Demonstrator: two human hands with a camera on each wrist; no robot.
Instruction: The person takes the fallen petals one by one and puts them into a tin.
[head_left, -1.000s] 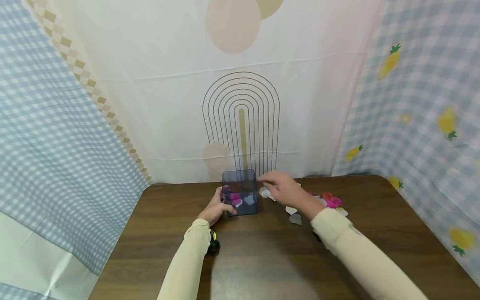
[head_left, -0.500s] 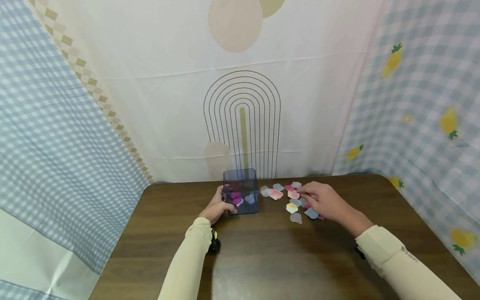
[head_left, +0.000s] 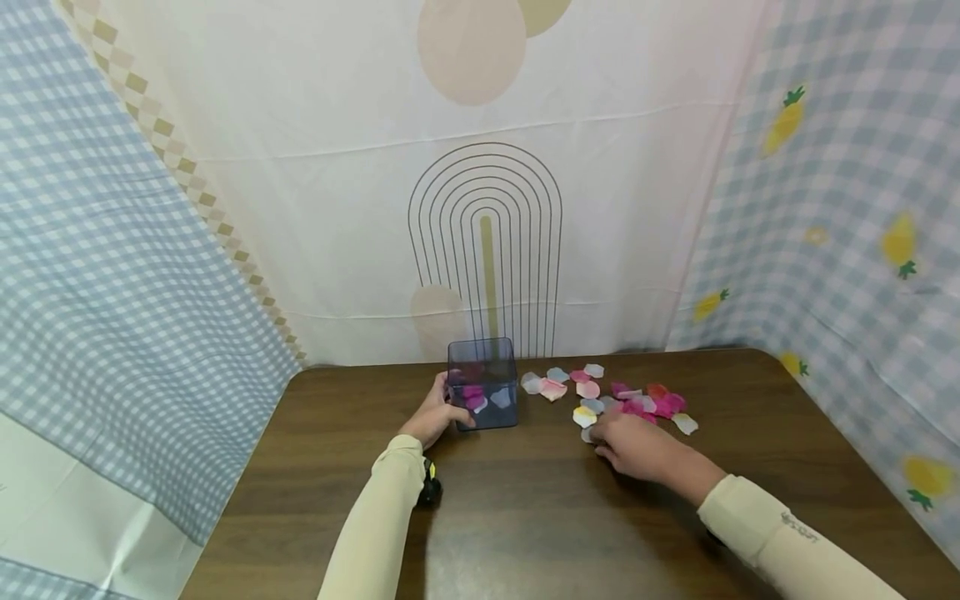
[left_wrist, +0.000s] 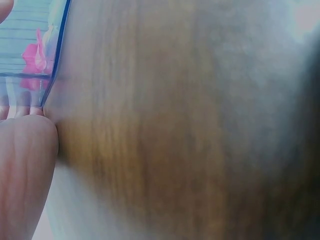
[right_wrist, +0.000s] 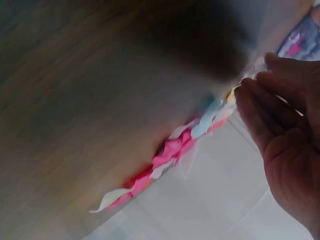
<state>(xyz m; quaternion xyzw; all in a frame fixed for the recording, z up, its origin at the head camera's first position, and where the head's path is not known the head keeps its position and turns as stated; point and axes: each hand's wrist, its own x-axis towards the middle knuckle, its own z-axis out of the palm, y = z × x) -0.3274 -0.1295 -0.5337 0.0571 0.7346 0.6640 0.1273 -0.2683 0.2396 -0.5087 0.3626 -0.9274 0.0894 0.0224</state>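
In the head view, a see-through bluish plastic box (head_left: 483, 392) stands at the table's back, with pink and pale artificial petals (head_left: 474, 397) inside. My left hand (head_left: 437, 414) grips its left side, thumb across the front and other fingers behind. The left wrist view shows the box's clear wall (left_wrist: 30, 75) and the thumb. My right hand (head_left: 633, 446) is low over the table, fingertips right at a greyish-white petal (head_left: 587, 435). In the right wrist view, the thumb and fingers of my right hand (right_wrist: 282, 105) stand slightly apart beside a whitish petal (right_wrist: 259, 65).
Several loose petals lie right of the box: a pink-white one (head_left: 552, 389), a yellow-white one (head_left: 584, 417), and a magenta cluster (head_left: 667, 405) with a cream petal (head_left: 685, 423) beside it. The brown wooden table (head_left: 517, 517) ends at a white printed cloth (head_left: 360, 250) behind.
My right hand has moved from beside the box out to the right, passed over the petals, then come lower and nearer to the front petals. The left hand and box have stayed put.
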